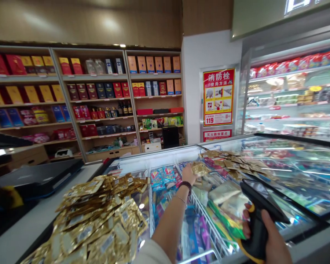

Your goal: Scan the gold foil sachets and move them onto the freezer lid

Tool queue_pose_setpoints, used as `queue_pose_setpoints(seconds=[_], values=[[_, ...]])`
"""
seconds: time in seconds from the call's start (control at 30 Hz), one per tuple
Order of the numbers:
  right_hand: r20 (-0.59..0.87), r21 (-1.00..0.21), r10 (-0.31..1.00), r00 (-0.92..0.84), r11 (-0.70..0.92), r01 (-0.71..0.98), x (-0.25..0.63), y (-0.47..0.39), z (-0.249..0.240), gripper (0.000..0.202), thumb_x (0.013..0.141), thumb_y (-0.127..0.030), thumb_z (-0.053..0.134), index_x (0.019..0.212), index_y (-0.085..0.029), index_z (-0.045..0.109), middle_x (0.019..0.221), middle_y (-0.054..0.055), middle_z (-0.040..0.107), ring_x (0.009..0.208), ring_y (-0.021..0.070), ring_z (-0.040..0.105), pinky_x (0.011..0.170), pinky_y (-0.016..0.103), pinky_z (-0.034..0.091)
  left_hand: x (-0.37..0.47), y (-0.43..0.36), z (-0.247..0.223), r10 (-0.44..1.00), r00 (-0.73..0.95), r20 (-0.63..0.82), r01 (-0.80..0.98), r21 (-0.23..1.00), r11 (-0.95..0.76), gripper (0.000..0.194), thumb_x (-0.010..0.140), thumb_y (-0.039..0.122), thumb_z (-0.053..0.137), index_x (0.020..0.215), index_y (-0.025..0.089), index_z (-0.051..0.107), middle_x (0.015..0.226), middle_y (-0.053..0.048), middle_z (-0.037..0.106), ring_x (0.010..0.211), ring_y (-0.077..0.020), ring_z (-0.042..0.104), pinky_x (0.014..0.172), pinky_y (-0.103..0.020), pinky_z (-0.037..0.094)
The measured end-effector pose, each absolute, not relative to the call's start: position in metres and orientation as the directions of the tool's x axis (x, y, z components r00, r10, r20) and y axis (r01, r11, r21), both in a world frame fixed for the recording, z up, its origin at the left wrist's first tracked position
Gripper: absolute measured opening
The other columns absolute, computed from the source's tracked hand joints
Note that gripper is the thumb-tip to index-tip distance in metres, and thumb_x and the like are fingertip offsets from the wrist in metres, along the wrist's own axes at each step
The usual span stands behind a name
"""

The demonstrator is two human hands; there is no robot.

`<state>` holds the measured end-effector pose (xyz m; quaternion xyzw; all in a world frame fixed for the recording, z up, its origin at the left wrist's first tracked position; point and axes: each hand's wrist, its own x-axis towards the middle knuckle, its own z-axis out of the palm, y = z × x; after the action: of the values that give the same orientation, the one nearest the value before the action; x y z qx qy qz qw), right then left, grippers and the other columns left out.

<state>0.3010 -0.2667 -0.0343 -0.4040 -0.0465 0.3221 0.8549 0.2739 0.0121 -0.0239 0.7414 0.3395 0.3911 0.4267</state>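
My left hand [189, 173], with a dark bead bracelet at the wrist, reaches over the chest freezer; its fingers are closed on the edge of a gold packet [200, 169]. My right hand [272, 233] is wrapped round the grip of a black and yellow handheld scanner [264, 200], above the freezer's front right part. A large heap of gold packets [99, 220] lies on the left of the freezer top. More gold packets [236, 161] are spread beyond my left hand to the right. Colourful packages [191, 231] fill wire baskets under my left forearm.
A black flat device [41, 176] rests on the counter at the left. Shelves [99, 99] of boxes and bottles stand along the back wall. A red and yellow poster [219, 97] hangs behind the freezer. An upright display cooler [294, 88] is at the right.
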Motion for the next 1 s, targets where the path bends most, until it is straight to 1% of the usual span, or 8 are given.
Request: queue_pose_setpoints(seconds=[0.1,0.2,0.27,0.4,0.53,0.63,0.77,1.0], values=[[-0.163,-0.737,0.575,0.802,0.469,-0.486,0.302,-0.266,-0.035,0.072,0.047,-0.061,0.095,0.099,-0.023,0.063,0.072,-0.007,0.061,0.049,0.0091,0.049,0.040,0.019,0.043,0.240,0.011,-0.022,0.888,0.385,0.250,0.096,0.947,-0.308,0.023,0.066,0.024,0.090,0.079,0.020,0.071,0.079,-0.007,0.076,0.102,-0.0365,0.073,0.100,-0.049,0.055],[-0.159,-0.756,0.568,0.808,0.457,-0.470,0.302,-0.265,-0.035,0.063,0.051,-0.056,0.091,0.096,-0.022,0.063,0.070,-0.006,0.061,0.048,0.0094,0.050,0.039,0.019,0.044,0.197,0.004,-0.022,0.908,0.355,0.223,0.026,0.968,-0.248,0.026,0.083,0.044,0.079,0.085,0.018,0.073,0.078,-0.006,0.077,0.088,-0.0299,0.076,0.083,-0.042,0.062],[-0.168,-0.780,0.571,0.804,0.422,-0.462,0.301,-0.264,-0.033,0.054,0.056,-0.052,0.087,0.093,-0.021,0.063,0.070,-0.006,0.061,0.047,0.0101,0.051,0.037,0.019,0.043,0.163,-0.004,-0.023,0.920,0.343,0.191,-0.103,0.981,-0.165,0.031,0.088,0.047,0.075,0.096,0.018,0.074,0.087,-0.008,0.079,0.083,-0.0261,0.078,0.081,-0.040,0.064],[-0.154,-0.845,0.584,0.797,0.340,-0.412,0.295,-0.257,-0.028,0.045,0.062,-0.050,0.082,0.092,-0.021,0.064,0.069,-0.005,0.062,0.045,0.0109,0.052,0.036,0.020,0.043,0.102,-0.022,-0.028,0.936,0.336,0.108,-0.441,0.896,0.055,0.024,0.089,0.039,0.078,0.100,0.019,0.072,0.096,-0.009,0.081,0.085,-0.0231,0.080,0.093,-0.044,0.064],[-0.147,-0.934,0.659,0.738,0.154,-0.323,0.277,-0.247,-0.024,0.052,0.063,-0.062,0.081,0.091,-0.020,0.064,0.060,-0.002,0.060,0.043,0.0138,0.051,0.037,0.024,0.042,0.063,-0.034,-0.034,0.953,0.289,0.088,-0.587,0.803,0.103,0.011,0.098,0.030,0.069,0.098,0.019,0.069,0.100,-0.008,0.080,0.087,-0.0200,0.080,0.105,-0.045,0.060],[-0.042,-0.996,0.773,0.633,0.016,-0.086,0.252,-0.240,-0.020,0.059,0.068,-0.076,0.074,0.087,-0.021,0.062,0.052,-0.001,0.056,0.043,0.0178,0.053,0.039,0.028,0.042,0.045,-0.037,-0.035,0.953,0.290,0.083,-0.637,0.760,0.127,0.009,0.100,0.027,0.067,0.098,0.018,0.068,0.099,-0.007,0.079,0.088,-0.0200,0.080,0.109,-0.048,0.057],[0.182,-0.960,0.844,0.504,0.043,0.276,0.209,-0.236,-0.012,0.056,0.079,-0.079,0.061,0.082,-0.023,0.060,0.050,0.000,0.057,0.045,0.0198,0.056,0.046,0.031,0.043,0.030,-0.040,-0.027,0.953,0.295,0.076,-0.667,0.730,0.148,0.010,0.099,0.024,0.069,0.093,0.017,0.066,0.093,-0.005,0.077,0.078,-0.0171,0.078,0.109,-0.047,0.057],[0.181,-0.882,0.924,0.336,0.002,0.472,0.171,-0.223,-0.011,0.058,0.082,-0.082,0.047,0.085,-0.026,0.060,0.051,0.001,0.061,0.051,0.0245,0.062,0.058,0.036,0.047,0.025,-0.046,-0.016,0.954,0.290,0.080,-0.705,0.692,0.156,0.019,0.092,0.026,0.078,0.086,0.018,0.062,0.085,-0.002,0.075,0.075,-0.0167,0.077,0.106,-0.047,0.059]])
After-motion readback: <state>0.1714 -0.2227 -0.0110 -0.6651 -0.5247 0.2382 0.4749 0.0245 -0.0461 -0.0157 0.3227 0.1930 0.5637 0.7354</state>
